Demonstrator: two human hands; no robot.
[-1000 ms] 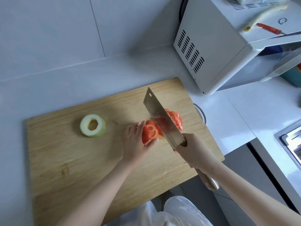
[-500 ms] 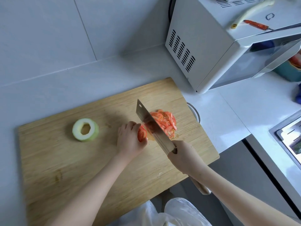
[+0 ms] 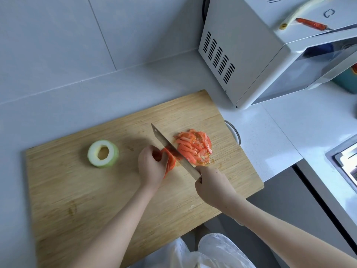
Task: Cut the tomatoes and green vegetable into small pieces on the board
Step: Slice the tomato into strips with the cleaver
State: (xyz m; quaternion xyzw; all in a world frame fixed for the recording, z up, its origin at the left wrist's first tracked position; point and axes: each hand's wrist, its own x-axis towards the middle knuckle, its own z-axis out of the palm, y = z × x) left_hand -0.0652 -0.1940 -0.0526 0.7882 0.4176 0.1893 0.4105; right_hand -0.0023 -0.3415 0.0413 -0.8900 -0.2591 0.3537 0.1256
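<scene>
Fingers (image 3: 163, 160) of left hand (image 3: 151, 168) curled over the uncut tomato piece (image 3: 171, 161), pinning it to the board (image 3: 77, 190); right hand (image 3: 212, 184) clenched round the knife (image 3: 169, 147) handle, handle itself hidden under the fist. Blade edge down on the wood, tight against the held piece, with the tomato strips (image 3: 193, 147) heaped just beyond its other face. Knife long axis diagonal: heel near-right at the fist, tip far-left, mid-board. Strips lie roughly parallel to the blade. Green vegetable ring (image 3: 92, 151) sits well left of the hands, flat on a cut face, hollow core pointing up, apart from everything. Board long axis runs left-right, right end skewed away from the person. Edges: strip pile is near the board's right end, where a metal loop (image 3: 235, 132) sticks out; near-right corner looks to overhang the counter (image 3: 270, 132) front, hard to be sure from this angle. Microwave (image 3: 241, 45) corner close to the board's far-right corner, not touching. Sink (image 3: 332, 153) rim at the right border, well apart. Open room: bare wood left of and in front of the ring, plus the near strip under the forearms; bare counter between board and wall (image 3: 58, 35). Plastic bag (image 3: 212, 250) below the board's near edge. Writing: only mark I can make out is a small outline emblem (image 3: 328, 13) on the microwave top, beside a red chili (image 3: 311, 24); too small to read as a brand.
</scene>
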